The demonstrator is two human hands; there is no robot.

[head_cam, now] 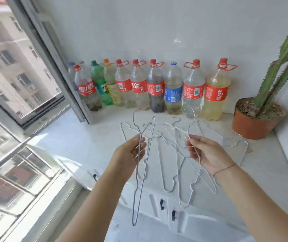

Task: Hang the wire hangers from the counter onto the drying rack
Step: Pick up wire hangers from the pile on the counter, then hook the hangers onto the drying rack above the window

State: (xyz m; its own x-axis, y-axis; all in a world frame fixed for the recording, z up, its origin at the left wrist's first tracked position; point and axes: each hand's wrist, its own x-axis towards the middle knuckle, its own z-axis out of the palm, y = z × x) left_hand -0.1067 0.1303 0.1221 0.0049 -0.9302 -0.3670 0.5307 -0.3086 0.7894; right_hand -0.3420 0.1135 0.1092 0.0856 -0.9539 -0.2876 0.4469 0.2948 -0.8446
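White table (87,145), window (26,75) left, bottle row (155,88) beyond fingers | left hand (131,154) grips grey hanger (139,144), right hand (204,152) pinches pale hanger (199,158) | hooks point away, long axes toward wearer | spare hangers (244,141) flat around hands

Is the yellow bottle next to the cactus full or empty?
Mostly full. The yellow bottle stands upright with its cap on, and the pale yellow liquid inside reaches above its red label.

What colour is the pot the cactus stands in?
The pot is orange-brown, best seen in the head view.
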